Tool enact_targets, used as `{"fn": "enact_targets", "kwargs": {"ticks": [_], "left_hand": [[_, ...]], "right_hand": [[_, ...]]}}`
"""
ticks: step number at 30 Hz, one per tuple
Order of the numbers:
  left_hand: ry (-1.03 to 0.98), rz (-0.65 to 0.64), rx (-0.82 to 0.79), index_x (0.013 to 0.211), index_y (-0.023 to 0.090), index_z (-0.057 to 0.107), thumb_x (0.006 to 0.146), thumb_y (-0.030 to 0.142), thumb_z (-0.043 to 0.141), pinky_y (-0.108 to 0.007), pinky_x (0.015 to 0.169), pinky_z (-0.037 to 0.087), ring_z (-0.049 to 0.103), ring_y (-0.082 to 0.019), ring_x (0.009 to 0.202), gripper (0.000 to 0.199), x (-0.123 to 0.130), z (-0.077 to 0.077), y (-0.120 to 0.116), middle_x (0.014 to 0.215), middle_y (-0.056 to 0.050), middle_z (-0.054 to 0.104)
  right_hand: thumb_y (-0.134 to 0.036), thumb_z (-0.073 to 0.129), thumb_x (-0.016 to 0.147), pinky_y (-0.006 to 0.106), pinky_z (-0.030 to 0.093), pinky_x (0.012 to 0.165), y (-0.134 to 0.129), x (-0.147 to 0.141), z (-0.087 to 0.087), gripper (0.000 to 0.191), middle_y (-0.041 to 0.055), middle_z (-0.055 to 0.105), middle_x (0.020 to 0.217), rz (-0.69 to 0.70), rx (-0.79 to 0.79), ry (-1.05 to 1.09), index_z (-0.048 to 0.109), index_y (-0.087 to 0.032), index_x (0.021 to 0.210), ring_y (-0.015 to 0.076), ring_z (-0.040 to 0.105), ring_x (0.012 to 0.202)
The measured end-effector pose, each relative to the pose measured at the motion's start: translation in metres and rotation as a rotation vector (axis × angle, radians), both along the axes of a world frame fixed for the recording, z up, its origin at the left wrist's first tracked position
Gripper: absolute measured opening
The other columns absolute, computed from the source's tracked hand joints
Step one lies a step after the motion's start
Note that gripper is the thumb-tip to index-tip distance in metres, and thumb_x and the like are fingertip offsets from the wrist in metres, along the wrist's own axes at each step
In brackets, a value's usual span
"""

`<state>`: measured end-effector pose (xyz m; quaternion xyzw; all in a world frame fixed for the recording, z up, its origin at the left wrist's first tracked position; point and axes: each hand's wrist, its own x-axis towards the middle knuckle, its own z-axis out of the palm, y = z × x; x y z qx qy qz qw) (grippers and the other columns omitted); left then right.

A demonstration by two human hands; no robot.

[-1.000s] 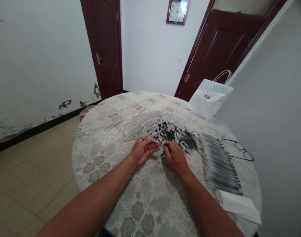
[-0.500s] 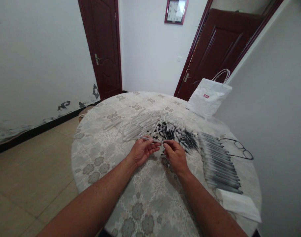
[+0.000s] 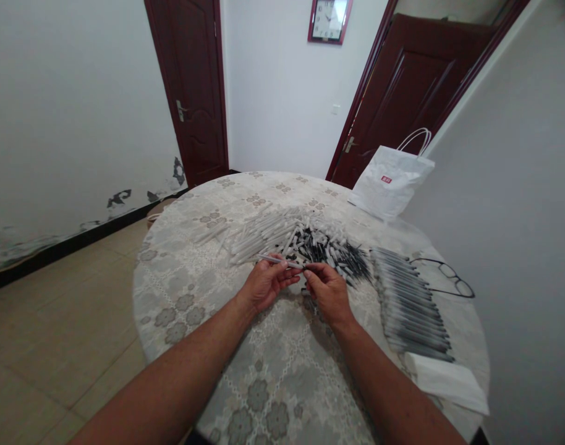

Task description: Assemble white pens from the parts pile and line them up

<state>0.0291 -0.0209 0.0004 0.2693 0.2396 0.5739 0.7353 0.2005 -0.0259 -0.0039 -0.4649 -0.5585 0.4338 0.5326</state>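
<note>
- Barrel, slim and pale, lies just below frame centre; I see the left hand pinching it.
- Right hand: fingertips pinched together at its right end, on what I can't tell.
- Pale tubes: piled just beyond, near frame centre.

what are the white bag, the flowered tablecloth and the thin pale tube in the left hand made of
White rectangular bag: coated paper or plastic, judging by its crinkled sides.
Pale flower-patterned tablecloth: fabric or vinyl, looks mostly matte; no weave legible.
Thin pale tube in the left hand: probably smooth plastic, being straight and even.
</note>
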Motion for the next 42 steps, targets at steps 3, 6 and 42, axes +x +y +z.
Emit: {"fn": "enact_targets", "kwargs": {"ticks": [3,6,42], "left_hand": [[0.027,0.005,0.018,0.094,0.018,0.051,0.078,0.019,0.078,-0.04,0.083,0.059,0.074,-0.023,0.09,0.031,0.0008,0.0008,-0.0006,0.095,-0.01,0.075],[0.067,0.018,0.037,0.093,0.018,0.05,0.077,0.021,0.078,-0.038,0.081,0.059,0.074,-0.022,0.086,0.032,0.0017,0.0019,-0.0014,0.094,-0.01,0.075],[0.223,0.054,0.019,0.088,0.012,0.063,0.077,0.036,0.08,-0.035,0.072,0.062,0.073,-0.019,0.072,0.031,0.0031,-0.0017,0.0006,0.083,-0.01,0.075]], "right_hand": [[-0.041,0.068,0.083,0.021,0.042,0.051,0.0,0.0008,0.0001,0.028,-0.0016,0.065,0.073,-0.001,0.004,-0.026,0.068,-0.019,0.101,0.011,0.054,0.057],[-0.041,0.067,0.083,0.023,0.045,0.055,-0.0003,0.0015,0.0002,0.029,0.0002,0.067,0.077,-0.01,0.026,-0.072,0.069,-0.019,0.101,0.0127,0.057,0.062],[-0.026,0.054,0.096,0.033,0.05,0.084,-0.0058,0.0085,0.0063,0.016,0.0064,0.067,0.1,-0.059,0.577,-0.539,0.066,-0.022,0.106,0.0194,0.063,0.094]]}}
